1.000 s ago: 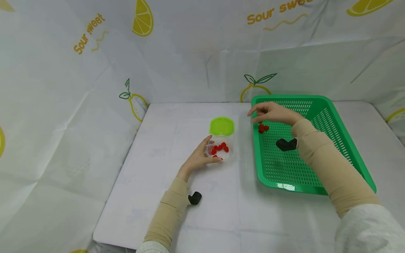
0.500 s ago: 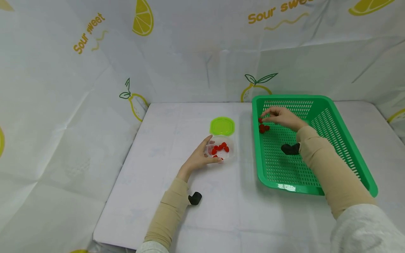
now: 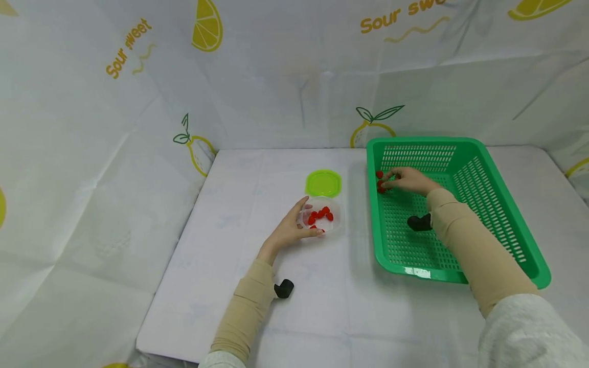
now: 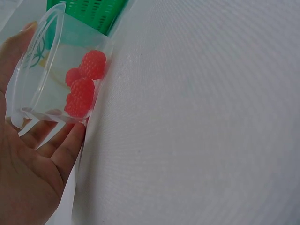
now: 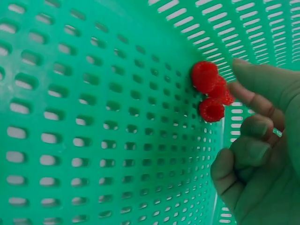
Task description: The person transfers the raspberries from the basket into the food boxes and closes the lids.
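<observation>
My left hand [image 3: 287, 230] grips a clear plastic tub [image 3: 336, 210], thumb on one side and fingers on the other. Several red raspberries [image 4: 82, 88] lie at the bottom of that tub, which stands on the table. Inside the green basket [image 3: 378, 240], my right hand [image 3: 409, 180] reaches down toward the far left corner. Thumb and index finger are apart there, the index fingertip right at a small cluster of raspberries [image 5: 205, 77]; the other fingers [image 5: 253, 147] curl toward the palm. One more raspberry [image 3: 379, 174] shows just beyond the hand in the head view.
A bright green lid [image 3: 323, 183] lies flat on the white table [image 3: 207, 286], just behind the tub. The basket's raised rim [image 3: 511, 220] surrounds the right hand's work area. A lemon-print cloth [image 3: 285, 76] hangs behind the table.
My right hand has moved from above the basket's left rim down into the basket, to the raspberries. The left hand and the tub have stayed where they were.
</observation>
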Available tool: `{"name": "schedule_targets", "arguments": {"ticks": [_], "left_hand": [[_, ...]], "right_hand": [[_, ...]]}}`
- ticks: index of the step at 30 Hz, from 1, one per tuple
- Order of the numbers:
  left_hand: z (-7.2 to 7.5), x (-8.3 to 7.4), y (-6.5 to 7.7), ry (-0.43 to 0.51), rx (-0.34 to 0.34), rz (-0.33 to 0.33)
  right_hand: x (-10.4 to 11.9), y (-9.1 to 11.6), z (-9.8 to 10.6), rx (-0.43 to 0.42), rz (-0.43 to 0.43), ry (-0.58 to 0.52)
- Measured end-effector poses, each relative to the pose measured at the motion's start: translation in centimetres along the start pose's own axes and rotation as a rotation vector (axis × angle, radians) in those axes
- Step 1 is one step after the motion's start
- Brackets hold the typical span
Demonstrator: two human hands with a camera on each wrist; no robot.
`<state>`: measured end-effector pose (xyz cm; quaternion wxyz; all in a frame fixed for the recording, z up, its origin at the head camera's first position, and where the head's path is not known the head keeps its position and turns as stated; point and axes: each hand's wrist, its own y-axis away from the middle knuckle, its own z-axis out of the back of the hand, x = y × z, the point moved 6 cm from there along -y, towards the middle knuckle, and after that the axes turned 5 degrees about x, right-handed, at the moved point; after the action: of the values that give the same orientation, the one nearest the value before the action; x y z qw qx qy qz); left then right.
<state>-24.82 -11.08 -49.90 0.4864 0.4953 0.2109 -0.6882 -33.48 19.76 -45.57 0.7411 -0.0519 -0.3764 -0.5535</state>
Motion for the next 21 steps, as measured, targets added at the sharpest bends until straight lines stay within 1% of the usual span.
{"name": "schedule_targets", "arguments": {"ticks": [4,6,15,21], "left_hand": [[0.04,0.05,0.01,-0.002,0.0,-0.002],[0.05,0.1,-0.01,-0.003,-0.001,-0.005],[0.07,0.28,-0.09,0.002,0.001,-0.002],[0.05,0.24,-0.14,0.0,0.002,-0.003]], "right_hand": [[-0.46,-0.24,-0.35,0.032,-0.015,0.033],[-0.55,-0.36,-0.52,0.034,-0.017,0.046],[0.36,-0.66,-1.02,-0.018,0.015,0.176],[0.4,-0.63,-1.07,-0.03,0.019,0.176]]}}
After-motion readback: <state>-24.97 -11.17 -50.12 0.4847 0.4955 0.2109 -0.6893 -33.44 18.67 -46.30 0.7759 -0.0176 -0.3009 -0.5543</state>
